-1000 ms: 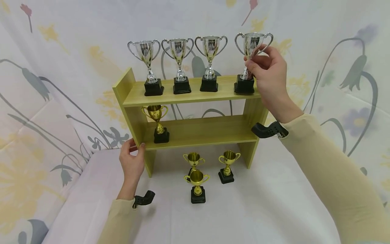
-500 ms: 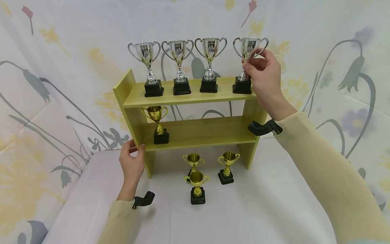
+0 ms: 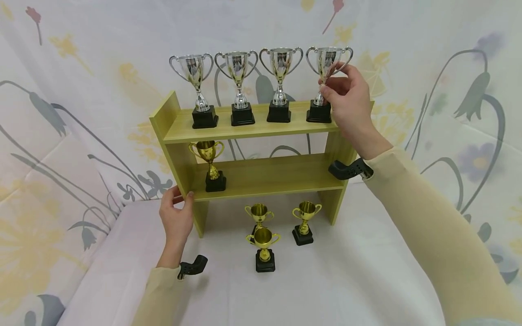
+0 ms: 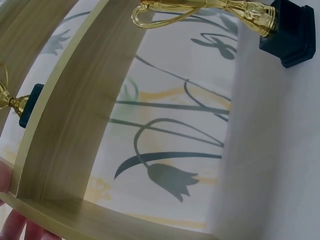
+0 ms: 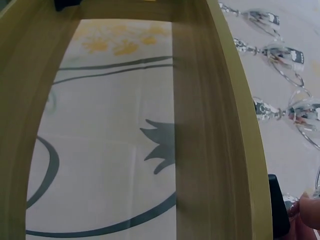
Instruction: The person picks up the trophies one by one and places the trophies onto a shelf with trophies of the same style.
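Observation:
A silver two-handled trophy cup (image 3: 326, 58) on a black base is at the right end of the top board of a wooden shelf (image 3: 269, 174). My right hand (image 3: 351, 104) pinches it by the stem, thumb in front. The right wrist view has its black base (image 5: 278, 205) right at the board's edge, beside my thumb (image 5: 311, 210). Three matching silver trophies (image 3: 238, 68) line up to its left. My left hand (image 3: 177, 217) grips the shelf's left side panel, with the thumb on the front edge and fingers (image 4: 32, 231) on the outer side.
One gold trophy (image 3: 210, 156) occupies the left of the middle board. Below, on the white cloth (image 3: 310, 290), stand three smaller gold trophies (image 3: 264, 237), two near the center and one to the right. A flower-patterned cloth (image 3: 432, 59) hangs behind.
My right hand has carried the rightmost silver trophy a little to the left, closer to the other three. My left hand has stayed on the side panel.

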`<state>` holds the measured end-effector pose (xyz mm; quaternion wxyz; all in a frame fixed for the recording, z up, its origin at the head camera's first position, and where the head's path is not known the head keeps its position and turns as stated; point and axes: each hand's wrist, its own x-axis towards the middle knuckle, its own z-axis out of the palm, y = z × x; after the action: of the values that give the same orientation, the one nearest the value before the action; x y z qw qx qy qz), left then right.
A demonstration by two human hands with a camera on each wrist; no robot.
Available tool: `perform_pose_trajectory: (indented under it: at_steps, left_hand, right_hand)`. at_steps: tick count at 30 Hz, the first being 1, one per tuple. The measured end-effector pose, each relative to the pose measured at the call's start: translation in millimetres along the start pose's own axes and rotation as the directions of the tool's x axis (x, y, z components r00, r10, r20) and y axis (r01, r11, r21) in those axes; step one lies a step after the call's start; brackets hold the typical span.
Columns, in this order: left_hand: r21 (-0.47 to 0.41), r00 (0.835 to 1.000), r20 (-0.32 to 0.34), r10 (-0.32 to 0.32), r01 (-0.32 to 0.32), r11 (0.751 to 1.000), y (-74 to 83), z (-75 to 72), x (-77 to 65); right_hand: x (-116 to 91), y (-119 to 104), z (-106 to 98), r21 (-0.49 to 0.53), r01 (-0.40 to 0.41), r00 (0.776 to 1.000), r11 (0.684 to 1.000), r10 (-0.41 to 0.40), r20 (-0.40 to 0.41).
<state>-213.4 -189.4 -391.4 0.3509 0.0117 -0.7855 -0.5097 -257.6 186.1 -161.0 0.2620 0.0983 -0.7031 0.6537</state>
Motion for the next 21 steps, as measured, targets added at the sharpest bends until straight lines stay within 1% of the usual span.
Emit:
perform_pose_trajectory:
  at_steps: [5,12,16,21]
  left_hand:
    - [0.000,1.000,-0.005,-0.003,0.003,1.000,0.9,-0.8,-0.1]
    - [0.004,1.000,0.001,-0.013,0.013,1.000,2.1,-0.4,-0.1]
    - [-0.001,1.000,0.000,-0.014,0.014,1.000,2.0,0.1,0.0]
    - [-0.005,1.000,-0.006,-0.002,0.002,1.000,2.2,0.0,-0.3]
  right_hand:
    - [-2.0,0.7,0.3,-0.012,0.008,1.000,1.000,-0.008,0.006]
    - [-2.4,2.1,0.8,0.017,0.010,0.999,1.000,-0.010,-0.034]
    - [-3.2,0.0,0.5,-0.003,-0.003,0.999,1.000,0.003,-0.042]
    - [-5.5,-3.3,-1.1,-0.007,-0.037,0.999,0.999,0.036,-0.030]
